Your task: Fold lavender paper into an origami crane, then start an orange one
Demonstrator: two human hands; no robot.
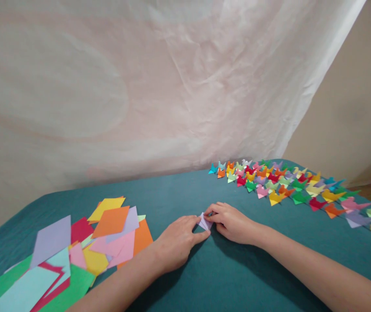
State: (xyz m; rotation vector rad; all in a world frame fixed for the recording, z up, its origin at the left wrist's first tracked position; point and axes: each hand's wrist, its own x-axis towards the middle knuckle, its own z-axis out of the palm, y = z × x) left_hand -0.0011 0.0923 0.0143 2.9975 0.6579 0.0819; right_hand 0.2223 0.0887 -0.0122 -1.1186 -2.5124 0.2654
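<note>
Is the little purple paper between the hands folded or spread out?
Folded: the purple paper shows crease lines and looks smaller than the flat sheets at left.

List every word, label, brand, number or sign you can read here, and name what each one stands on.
None; no text can be read on anything in view.
Lilac folded paper: no marking visible.
Loose coloured sheets: plain on the sides that show.
Bird-shaped folded papers: no lettering visible; the far ones are too small to check.
Pale hanging cloth: faint rounded shapes, no readable characters.
</note>
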